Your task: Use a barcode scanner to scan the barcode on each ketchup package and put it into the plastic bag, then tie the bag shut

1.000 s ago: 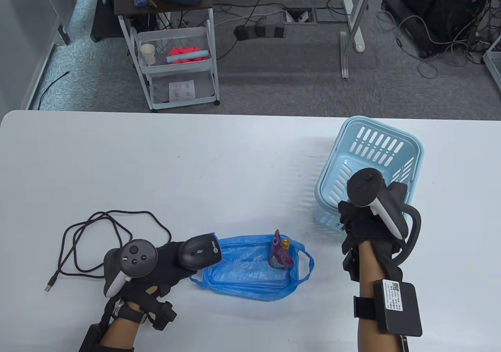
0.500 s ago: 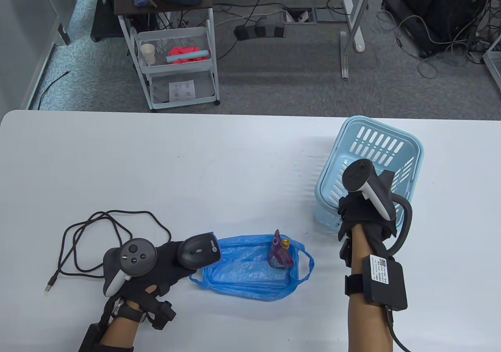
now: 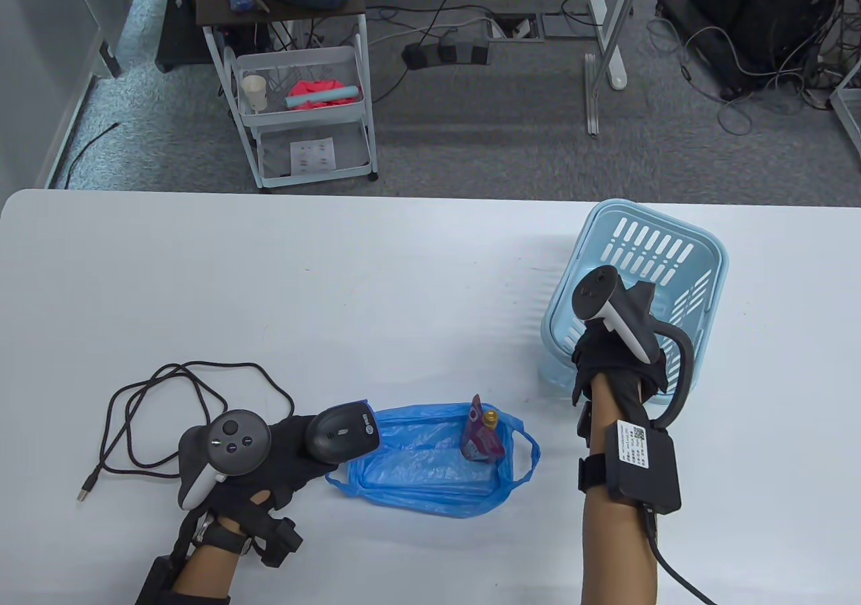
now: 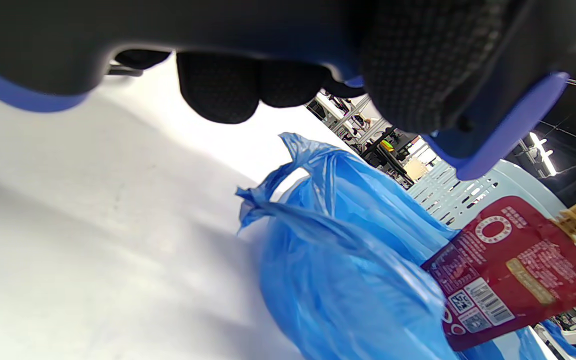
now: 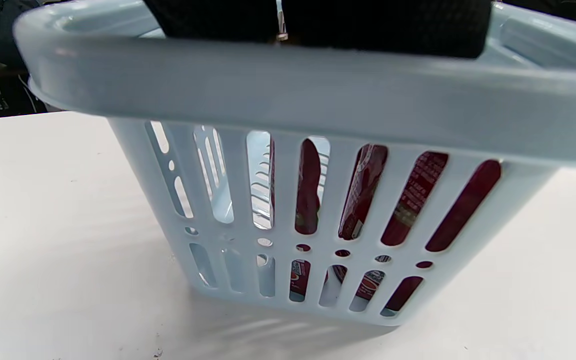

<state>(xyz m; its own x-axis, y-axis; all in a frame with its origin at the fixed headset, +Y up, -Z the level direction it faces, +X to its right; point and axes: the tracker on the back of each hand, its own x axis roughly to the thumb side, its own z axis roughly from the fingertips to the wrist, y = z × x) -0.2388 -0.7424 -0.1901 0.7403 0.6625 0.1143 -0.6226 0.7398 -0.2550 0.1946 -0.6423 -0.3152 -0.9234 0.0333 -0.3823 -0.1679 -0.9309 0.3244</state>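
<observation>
L hand (image 3: 282, 453) grips scanner (image 3: 340, 433) beside blue bag (image 3: 430, 470). R hand (image 3: 615, 356) reaches into basket (image 3: 706, 255) w/ red packs; grip can't be seen.

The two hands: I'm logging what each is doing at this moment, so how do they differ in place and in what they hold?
The left hand sits near the table's front edge beside the blue plastic bag; the right hand reaches over the light blue basket. The left hand grips the barcode scanner; what the right hand's fingers hold cannot be seen. Both wear black gloves with a tracker on the back.
</observation>
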